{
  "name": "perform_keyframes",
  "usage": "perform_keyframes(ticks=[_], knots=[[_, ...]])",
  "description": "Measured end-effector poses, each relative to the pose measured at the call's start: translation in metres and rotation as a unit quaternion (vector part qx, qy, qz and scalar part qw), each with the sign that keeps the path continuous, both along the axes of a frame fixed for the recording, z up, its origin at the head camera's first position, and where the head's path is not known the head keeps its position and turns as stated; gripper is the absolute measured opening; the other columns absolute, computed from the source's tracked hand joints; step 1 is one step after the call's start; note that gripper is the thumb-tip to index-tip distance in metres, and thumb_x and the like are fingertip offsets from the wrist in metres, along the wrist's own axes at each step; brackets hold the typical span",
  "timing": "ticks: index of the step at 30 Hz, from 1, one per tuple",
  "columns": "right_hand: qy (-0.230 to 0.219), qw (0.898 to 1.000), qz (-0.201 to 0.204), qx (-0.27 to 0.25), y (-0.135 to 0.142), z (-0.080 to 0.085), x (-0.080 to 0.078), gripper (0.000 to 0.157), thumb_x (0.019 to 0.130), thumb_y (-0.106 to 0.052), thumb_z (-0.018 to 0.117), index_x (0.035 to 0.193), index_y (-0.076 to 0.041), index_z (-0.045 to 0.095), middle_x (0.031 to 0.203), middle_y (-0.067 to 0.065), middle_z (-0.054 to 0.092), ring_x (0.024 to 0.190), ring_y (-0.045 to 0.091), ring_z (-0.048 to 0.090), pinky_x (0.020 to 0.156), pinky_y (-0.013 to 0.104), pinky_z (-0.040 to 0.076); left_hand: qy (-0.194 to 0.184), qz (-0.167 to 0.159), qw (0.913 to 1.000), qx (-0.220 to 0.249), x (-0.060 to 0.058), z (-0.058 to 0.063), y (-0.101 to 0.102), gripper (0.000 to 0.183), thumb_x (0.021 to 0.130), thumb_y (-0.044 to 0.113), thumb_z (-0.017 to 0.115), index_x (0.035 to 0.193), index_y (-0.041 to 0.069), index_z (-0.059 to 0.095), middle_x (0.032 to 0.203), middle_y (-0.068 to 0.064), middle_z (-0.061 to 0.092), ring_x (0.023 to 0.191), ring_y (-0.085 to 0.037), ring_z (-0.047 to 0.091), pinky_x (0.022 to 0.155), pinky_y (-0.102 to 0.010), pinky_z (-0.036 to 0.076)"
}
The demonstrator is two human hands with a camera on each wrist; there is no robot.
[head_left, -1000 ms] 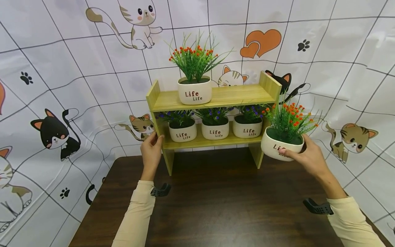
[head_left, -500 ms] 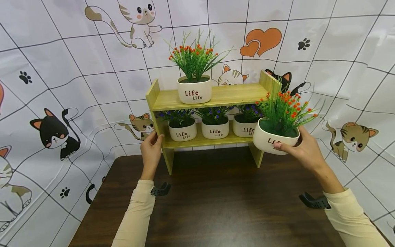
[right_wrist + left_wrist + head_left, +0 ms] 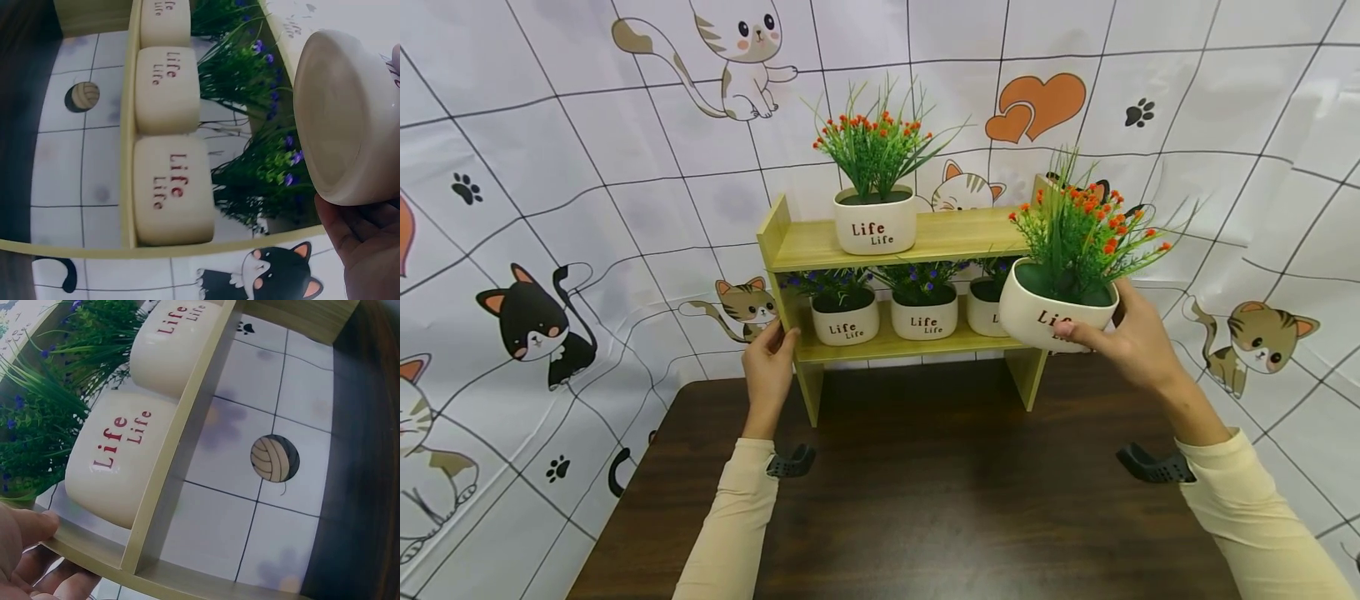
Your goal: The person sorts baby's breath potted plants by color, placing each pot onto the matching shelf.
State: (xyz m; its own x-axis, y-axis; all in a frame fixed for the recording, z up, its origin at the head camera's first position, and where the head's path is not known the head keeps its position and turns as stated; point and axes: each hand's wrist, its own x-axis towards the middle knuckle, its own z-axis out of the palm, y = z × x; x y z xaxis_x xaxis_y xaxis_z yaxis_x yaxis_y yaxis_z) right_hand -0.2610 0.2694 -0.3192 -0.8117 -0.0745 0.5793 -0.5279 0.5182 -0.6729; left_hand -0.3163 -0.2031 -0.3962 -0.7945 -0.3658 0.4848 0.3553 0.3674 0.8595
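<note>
My right hand [image 3: 1138, 337] grips a white oval flowerpot [image 3: 1052, 312] with orange flowers and grass, thumb across its "Life" lettering. The pot is tilted in front of the right end of a two-tier wooden shelf [image 3: 970, 225]. Its pale underside faces the right wrist view, close beside the shelf. At the shelf's left end my left hand [image 3: 767, 371] pinches the side panel [image 3: 94, 557], thumb inside and fingers outside. A matching orange-flowered pot [image 3: 875, 225] stands upright on the top tier, left of centre. The held pot partly hides the shelf's right end.
Three white pots with blue-purple flowers line the lower tier: a left one [image 3: 846, 323], a middle one [image 3: 924, 320] and a right one [image 3: 985, 312], partly covered. The shelf stands on a dark wooden table [image 3: 925, 492] against a cat-patterned wall [image 3: 662, 192].
My right hand has lifted the orange-flowered pot up and to the left, from beside the shelf to in front of its right end. The left hand stays in place.
</note>
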Motion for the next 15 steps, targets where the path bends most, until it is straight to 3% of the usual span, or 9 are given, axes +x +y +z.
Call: perform_keyframes(ticks=[5, 10, 15], knots=[[-0.011, 1.000, 0.010, -0.005, -0.008, 0.012, 0.000, 0.060, 0.085, -0.009, 0.085, 0.137, -0.001, 0.056, 0.110, -0.018, 0.062, 0.091, -0.001, 0.062, 0.066, 0.015, 0.053, 0.000, 0.001, 1.0000, -0.003, 0.001, -0.001, 0.000, 0.036, 0.103, 0.008, 0.072, 0.138, -0.001, 0.070, 0.130, -0.026, 0.073, 0.120, -0.038, 0.073, 0.080, -0.001, 0.047], [0.001, 0.999, 0.037, -0.019, -0.018, 0.023, 0.001, 0.059, 0.083, -0.003, 0.085, 0.135, -0.004, 0.057, 0.115, -0.013, 0.063, 0.097, 0.002, 0.064, 0.075, 0.012, 0.052, 0.004, -0.002, 0.9999, -0.009, 0.001, -0.003, 0.000, 0.037, 0.103, 0.012, 0.072, 0.138, 0.002, 0.071, 0.130, -0.023, 0.074, 0.118, -0.037, 0.075, 0.080, -0.001, 0.048], [0.004, 0.998, 0.057, -0.028, -0.028, 0.036, 0.000, 0.066, 0.086, -0.004, 0.084, 0.144, -0.008, 0.053, 0.120, -0.012, 0.064, 0.100, 0.004, 0.067, 0.078, 0.013, 0.055, 0.004, -0.004, 1.0000, -0.008, 0.001, -0.004, -0.001, 0.037, 0.103, 0.012, 0.071, 0.139, 0.002, 0.070, 0.131, -0.022, 0.074, 0.117, -0.037, 0.075, 0.079, -0.001, 0.048]])
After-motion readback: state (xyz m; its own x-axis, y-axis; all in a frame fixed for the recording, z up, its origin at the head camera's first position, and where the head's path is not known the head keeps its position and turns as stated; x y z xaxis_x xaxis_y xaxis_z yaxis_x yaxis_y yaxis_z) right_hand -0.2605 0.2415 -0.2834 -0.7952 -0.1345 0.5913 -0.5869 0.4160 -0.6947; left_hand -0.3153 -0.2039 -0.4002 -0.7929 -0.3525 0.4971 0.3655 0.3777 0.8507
